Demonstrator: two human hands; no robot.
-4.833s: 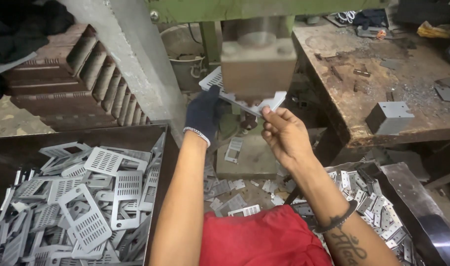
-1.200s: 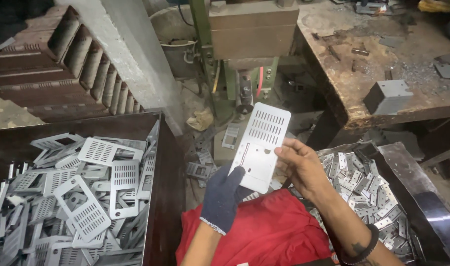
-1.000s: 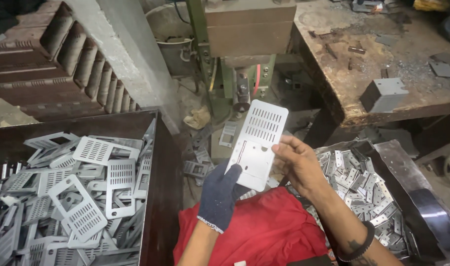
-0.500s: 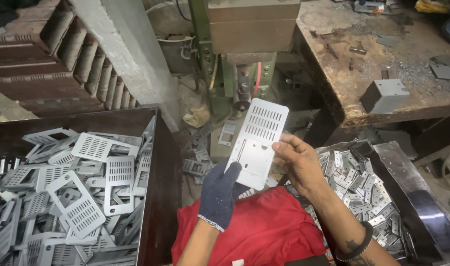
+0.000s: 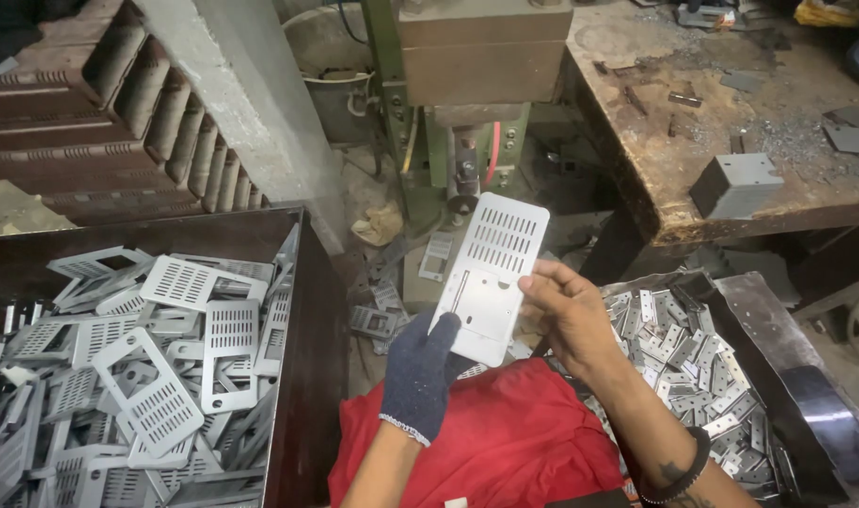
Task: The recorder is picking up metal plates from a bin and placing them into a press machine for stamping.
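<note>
Flat grey sheet-metal plate w/ slotted vents at its upper end (image 5: 489, 276) is now up in front of the person, tilted, vent end toward the green press machine (image 5: 453, 113). A few secs ago both hands were up at the press w/ a piece; since then they've come back over the red cloth on the lap (image 5: 505, 442), and over the last sec the plate has barely shifted – looks like it's being held for a look-over rather than fed in.

Left hand in dark blue knit glove (image 5: 422, 362) is closed on the plate's lower-left corner. Bare right hand (image 5: 566, 315) – fingers clamped on the plate's right edge.

Around: dark bin at left (image 5: 307, 310) heaped w/ similar vented plates (image 5: 204, 343); dark tray at right (image 5: 759, 320) full of small grey stamped pieces (image 5: 693, 367). Worn wooden bench (image 5: 731, 122) at upper right, a folded grey metal bracket (image 5: 735, 183) near its front edge. Scrap bits lie on the floor by the press base; nothing sits between plate and press.
</note>
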